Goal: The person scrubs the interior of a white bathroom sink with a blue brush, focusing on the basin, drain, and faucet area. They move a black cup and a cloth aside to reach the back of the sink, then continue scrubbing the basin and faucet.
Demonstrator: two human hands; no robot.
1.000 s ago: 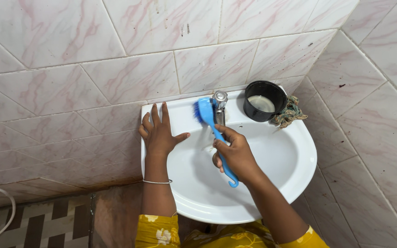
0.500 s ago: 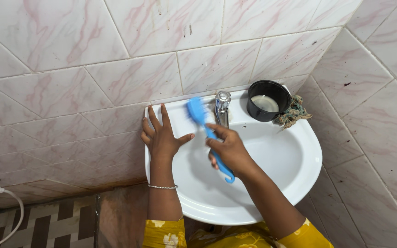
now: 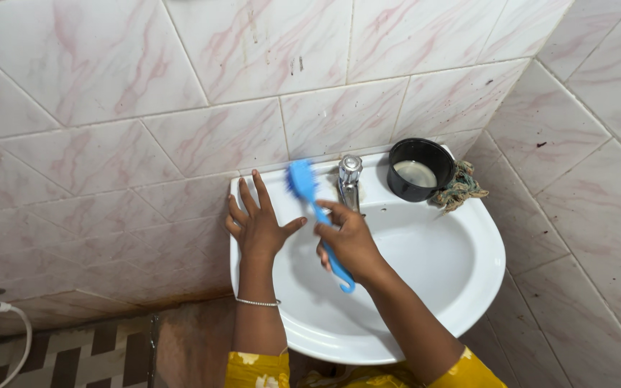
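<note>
Head view: a person's right hand [image 3: 348, 241] is gripping a blue plastic scrubbing brush [image 3: 315, 213], fingers closed around its slim handle, whose near end is curling into a hook. The brush's bristled head is pressing against the far left ledge of a white wall-mounted sink [image 3: 461, 287], just left of the chrome tap [image 3: 349, 181]. The left hand [image 3: 259, 224] is lying flat on the sink's left rim, fingers spread open, holding nothing. A black pot [image 3: 420, 169] is sitting at the far right corner, a knotted rope scrubber [image 3: 460, 187] touching it.
</note>
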